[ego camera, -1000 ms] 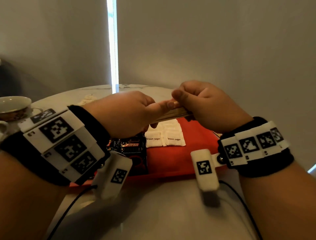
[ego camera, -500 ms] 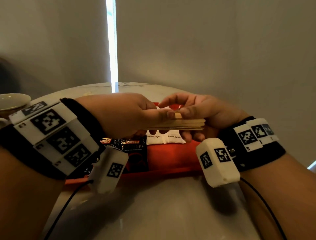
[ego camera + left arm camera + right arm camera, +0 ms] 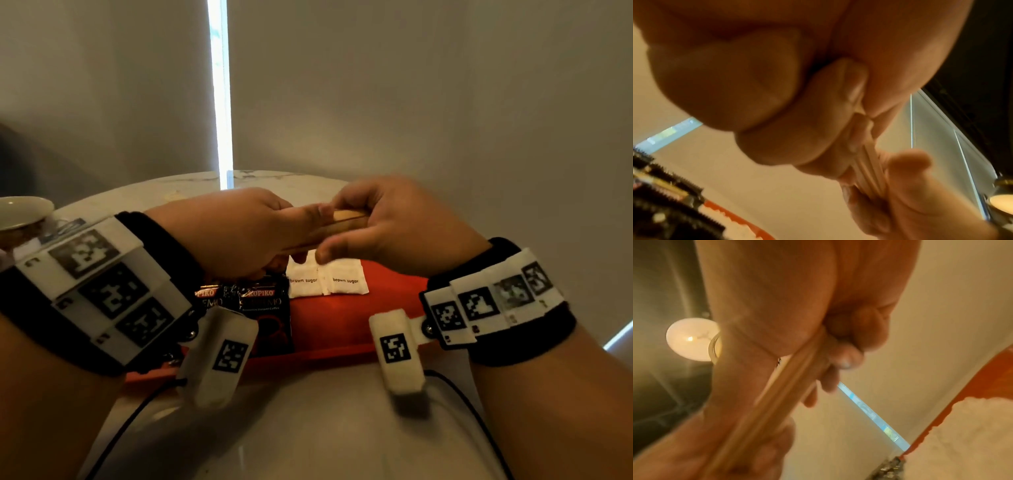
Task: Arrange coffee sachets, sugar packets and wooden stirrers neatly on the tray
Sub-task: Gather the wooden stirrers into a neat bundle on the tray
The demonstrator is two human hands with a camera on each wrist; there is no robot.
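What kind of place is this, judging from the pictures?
Probably a hotel room or a home coffee corner, though I cannot be sure. A round marble table stands by drawn blinds, with a cup and a red tray holding coffee sachets and brown sugar packets.

black wristbands (image 3: 524, 346) carry white marker-printed blocks (image 3: 479, 305) and black cables (image 3: 459, 390).

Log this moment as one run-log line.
both hands grip wooden stirrers above red tray | coffee sachets, sugar packets on tray | stirrers not yet placed
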